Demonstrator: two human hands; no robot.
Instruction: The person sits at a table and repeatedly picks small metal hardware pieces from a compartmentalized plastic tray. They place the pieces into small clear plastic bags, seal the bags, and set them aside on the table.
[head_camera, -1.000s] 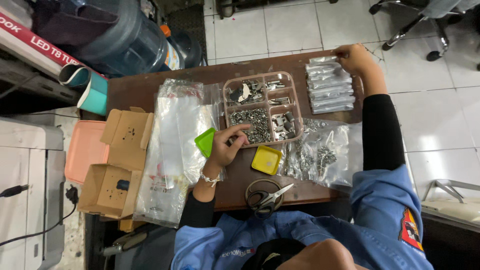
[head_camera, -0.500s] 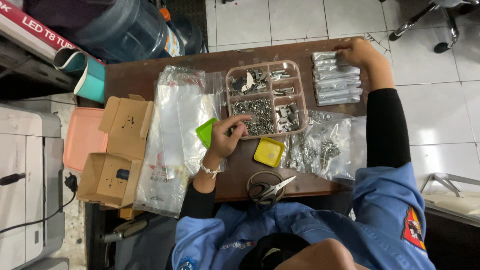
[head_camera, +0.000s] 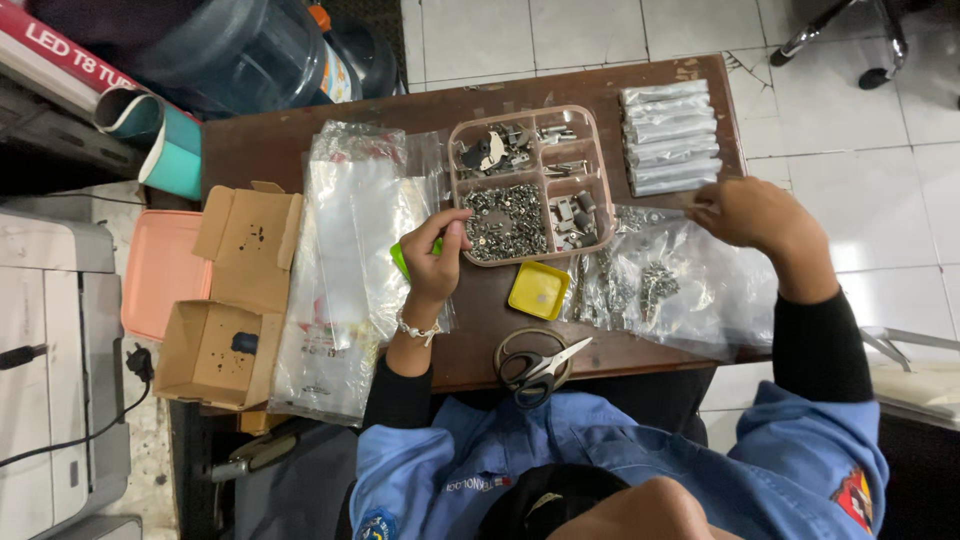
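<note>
Left hand (head_camera: 437, 255) pinching, probably screw, at tray (head_camera: 597, 150); right hand (head_camera: 752, 212) gripping bag (head_camera: 690, 290). Filled packs (head_camera: 668, 137) stacked; loose hardware remains.

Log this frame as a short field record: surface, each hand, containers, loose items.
surface: brown wooden table
left hand: fingertips at the edge of the pink compartment tray, by the screw section; grip unclear
right hand: above clear bags of hardware, pinching something thin
stacked packets: right of tray
yellow dish: below tray
scissors: near table edge
plastic bags: left of tray
cardboard boxes: far left
</note>
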